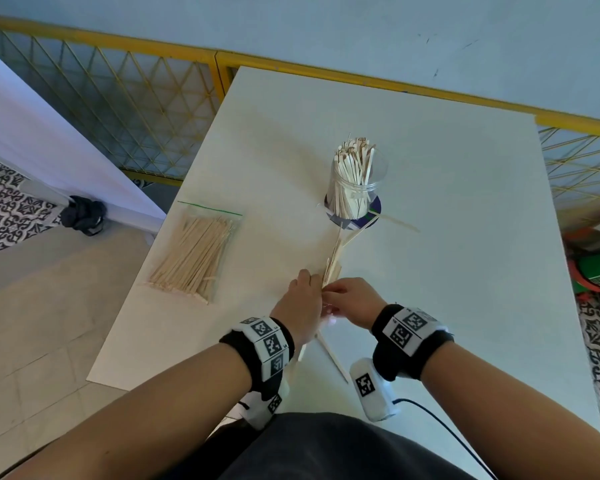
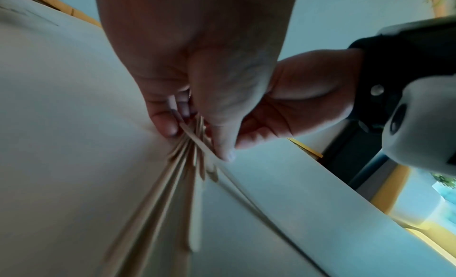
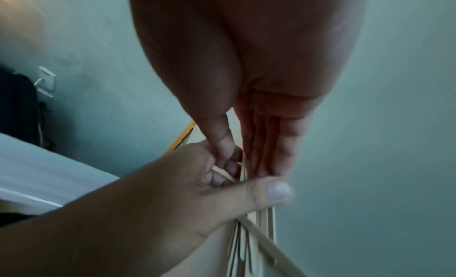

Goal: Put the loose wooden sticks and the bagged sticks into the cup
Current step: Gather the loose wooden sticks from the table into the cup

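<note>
A clear plastic cup (image 1: 355, 181) packed with wooden sticks stands upright mid-table on a dark coaster. A zip bag of sticks (image 1: 194, 254) lies flat to its left. Both hands meet over a bundle of loose sticks (image 1: 331, 268) that points toward the cup. My left hand (image 1: 317, 282) grips the bundle's near end, fingers and thumb curled round it (image 2: 195, 140). My right hand (image 1: 329, 289) pinches the same sticks between thumb and straight fingers (image 3: 246, 164). The sticks fan out (image 2: 172, 193) below the grip. A few single sticks (image 1: 395, 221) lie by the cup's base, and others (image 1: 333, 358) under my wrists.
The white table (image 1: 465, 271) ends close on the left, beside the bag. A yellow mesh fence (image 1: 118, 98) runs behind it. A second white surface (image 1: 49, 150) stands far left, and green and red items (image 1: 596, 271) sit on the floor at right.
</note>
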Motion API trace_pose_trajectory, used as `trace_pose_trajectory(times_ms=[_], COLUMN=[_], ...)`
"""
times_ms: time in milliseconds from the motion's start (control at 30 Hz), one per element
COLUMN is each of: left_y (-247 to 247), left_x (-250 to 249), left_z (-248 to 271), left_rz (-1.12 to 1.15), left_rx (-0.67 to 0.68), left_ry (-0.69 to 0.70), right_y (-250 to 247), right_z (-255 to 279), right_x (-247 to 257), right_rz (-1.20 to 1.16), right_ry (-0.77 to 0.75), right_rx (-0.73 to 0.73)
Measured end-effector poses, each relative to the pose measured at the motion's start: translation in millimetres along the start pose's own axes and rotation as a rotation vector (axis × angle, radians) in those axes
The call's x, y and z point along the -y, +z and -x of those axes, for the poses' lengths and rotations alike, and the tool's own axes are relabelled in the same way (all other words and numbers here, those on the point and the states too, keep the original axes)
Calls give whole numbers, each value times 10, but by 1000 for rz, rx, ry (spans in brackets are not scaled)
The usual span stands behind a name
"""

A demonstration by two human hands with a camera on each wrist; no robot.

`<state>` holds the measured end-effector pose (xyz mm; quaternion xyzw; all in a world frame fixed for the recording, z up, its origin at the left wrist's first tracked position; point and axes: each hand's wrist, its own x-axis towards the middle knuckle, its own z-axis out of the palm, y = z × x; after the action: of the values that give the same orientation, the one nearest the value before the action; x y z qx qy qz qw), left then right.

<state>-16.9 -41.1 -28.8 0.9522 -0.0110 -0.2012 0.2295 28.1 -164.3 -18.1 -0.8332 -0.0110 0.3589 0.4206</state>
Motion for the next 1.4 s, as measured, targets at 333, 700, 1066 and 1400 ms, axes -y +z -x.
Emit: trace_pose_trajectory(times_ms=[333,700,1066,1400], left_y=[-134,-155,-482,-595], left_x=[-44,-59,320,508], left_z=[-209,-438,-362,-129], left_rz=[-79,-198,299,479], left_rx=[50,209,29,-1], left_ry=[-74,-187,-129,37], right_y=[-844,-1054,-1009,-783], right_z=[-447,-789,-466,-514], right_x=[-150,-136,-120,-48], right_rz=[289,643,441,990], right_ry=[-17,-15,64,-256], right_rx=[-511,-480,-396,-139])
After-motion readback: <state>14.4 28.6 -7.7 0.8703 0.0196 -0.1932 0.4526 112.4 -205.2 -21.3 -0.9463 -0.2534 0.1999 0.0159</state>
